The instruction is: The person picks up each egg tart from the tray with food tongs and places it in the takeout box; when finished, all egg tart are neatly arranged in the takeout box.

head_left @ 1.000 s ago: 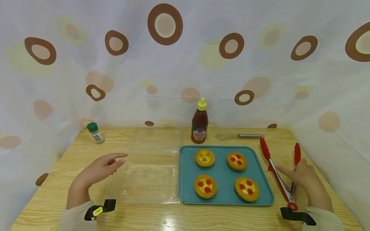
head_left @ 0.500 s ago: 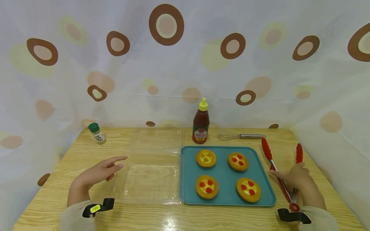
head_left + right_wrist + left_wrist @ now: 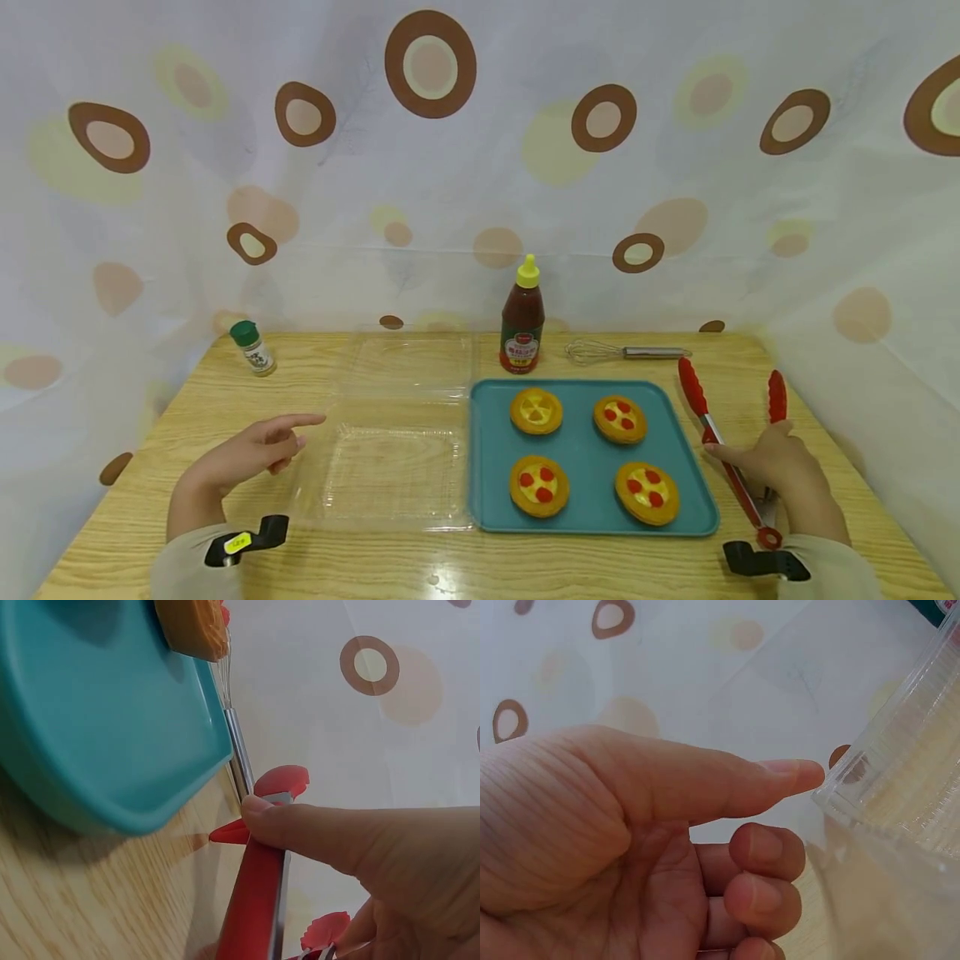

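Nearest, two sleeved forearms are seen resting on a wooden table (image 3: 420, 567). The left hand (image 3: 247, 454) is held just left of a clear plastic box (image 3: 390, 475), with the forefinger pointed toward it and nothing grasped. In the left wrist view the other fingers (image 3: 769, 851) are shown curled loosely into the palm, and the fingertip is seen just short of the box's ridged edge (image 3: 900, 787); this gap cannot be judged from the head view. The right hand (image 3: 780, 467) is laid on a pair of red tongs (image 3: 720, 450), which lie open on the table just right of a teal tray (image 3: 585, 454). The right wrist view shows the forefinger (image 3: 330, 832) pressed along one red arm (image 3: 251, 900); whether the thumb closes on the other arm cannot be told. Four small tarts (image 3: 538, 485) are set on the tray. Farther back, a sauce bottle (image 3: 522, 321), a wire whisk (image 3: 622, 352) and a small green-capped jar (image 3: 252, 348) are placed before a spotted curtain (image 3: 480, 150).
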The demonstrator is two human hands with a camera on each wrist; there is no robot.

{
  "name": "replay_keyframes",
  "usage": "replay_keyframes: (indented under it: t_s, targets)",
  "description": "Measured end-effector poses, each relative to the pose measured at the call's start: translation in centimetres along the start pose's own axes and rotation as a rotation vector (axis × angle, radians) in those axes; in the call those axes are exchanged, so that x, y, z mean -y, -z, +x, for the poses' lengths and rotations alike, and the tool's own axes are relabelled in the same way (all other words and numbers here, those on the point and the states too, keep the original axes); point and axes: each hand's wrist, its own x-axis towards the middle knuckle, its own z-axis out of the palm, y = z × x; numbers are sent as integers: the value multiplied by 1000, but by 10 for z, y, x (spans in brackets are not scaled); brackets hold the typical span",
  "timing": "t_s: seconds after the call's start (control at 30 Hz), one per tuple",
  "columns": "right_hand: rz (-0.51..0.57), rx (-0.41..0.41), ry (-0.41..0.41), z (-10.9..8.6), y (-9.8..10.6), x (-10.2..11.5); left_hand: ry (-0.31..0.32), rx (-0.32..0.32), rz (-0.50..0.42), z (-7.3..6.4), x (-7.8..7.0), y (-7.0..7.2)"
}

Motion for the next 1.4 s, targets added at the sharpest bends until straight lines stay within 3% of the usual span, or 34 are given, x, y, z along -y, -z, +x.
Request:
replay_keyframes:
  t_s: [0.1,0.37,0.47,0.73,0.97,1.17,1.4]
  targets:
    - [13,-12,5,-2,2,0,-3,12,-27,0,5,0]
    - [-6,-76,38,-9,9,0,-144,120,-159,3,15,2]
    - [-14,-135,70,-11,13,1,-148,140,-174,4,16,3]
    - [28,-384,258,-20,18,9,-89,89,-132,4,24,5]
    - [37,-489,369,-24,21,18,-102,89,-189,4,26,5]
    - [25,-441,439,-28,23,23,-100,84,-235,3,22,2]
    - [43,-273,459,-34,19,30,-104,84,-213,3,19,4]
